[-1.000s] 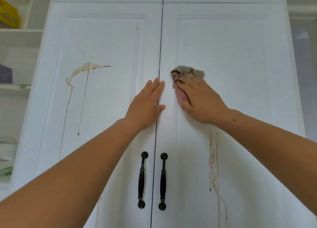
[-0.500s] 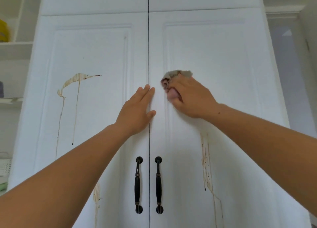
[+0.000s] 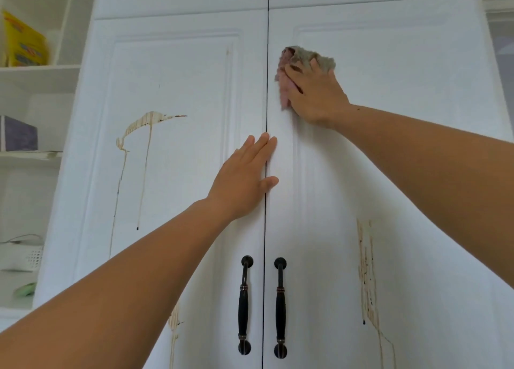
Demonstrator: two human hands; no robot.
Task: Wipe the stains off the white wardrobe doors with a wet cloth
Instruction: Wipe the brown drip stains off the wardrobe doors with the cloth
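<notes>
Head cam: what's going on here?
A person is mid-wipe. The right hand presses a bunched cloth against the upper part of the right door, just beside the centre seam. The left hand lies flat, fingers straight, across that seam lower down, as if bracing. A brown drip stain runs down the left door, and brown streaks mark the lower right door. The cloth is on neither.
</notes>
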